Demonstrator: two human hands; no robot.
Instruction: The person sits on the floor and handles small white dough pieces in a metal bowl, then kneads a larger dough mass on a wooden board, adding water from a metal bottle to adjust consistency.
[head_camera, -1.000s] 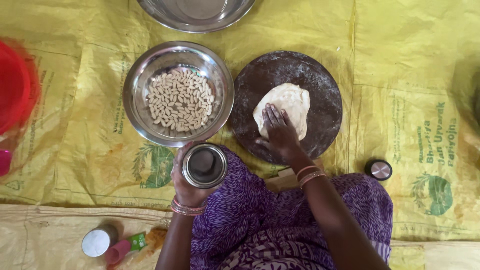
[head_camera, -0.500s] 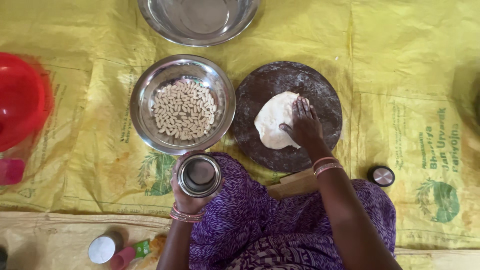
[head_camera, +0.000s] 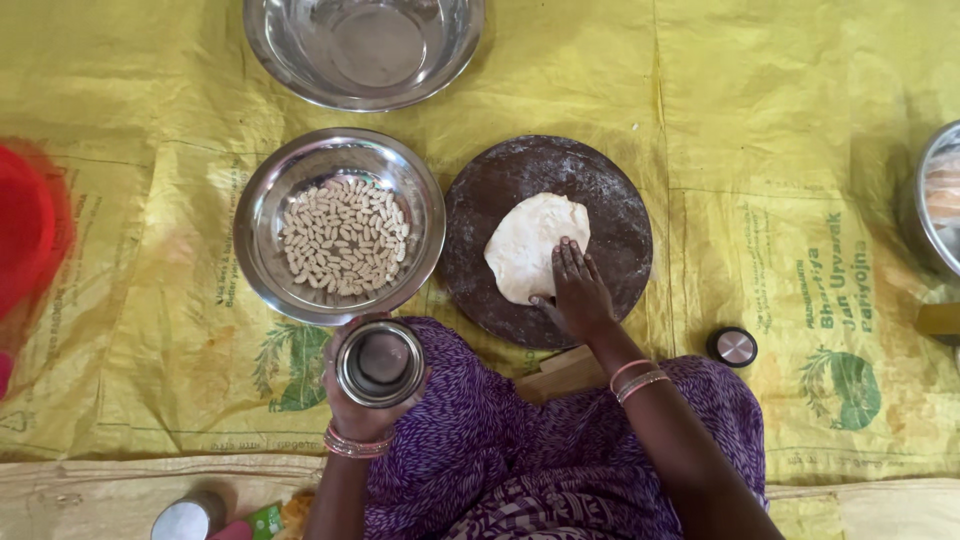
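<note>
- Left hand (head_camera: 362, 400), lower centre, grips a small steel cup (head_camera: 380, 363).
- Right hand (head_camera: 577, 295) lies open, flat on the dough disc (head_camera: 528, 243) atop the round board (head_camera: 610, 190).

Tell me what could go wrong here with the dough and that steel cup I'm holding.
The left hand holds the steel cup upright over the lap, right by the rim of the bowl of small pale pieces; a knock could tip it onto the purple cloth. The right hand presses only the near edge of the flattened dough on the round dark board, so it might thin unevenly or stick.
</note>
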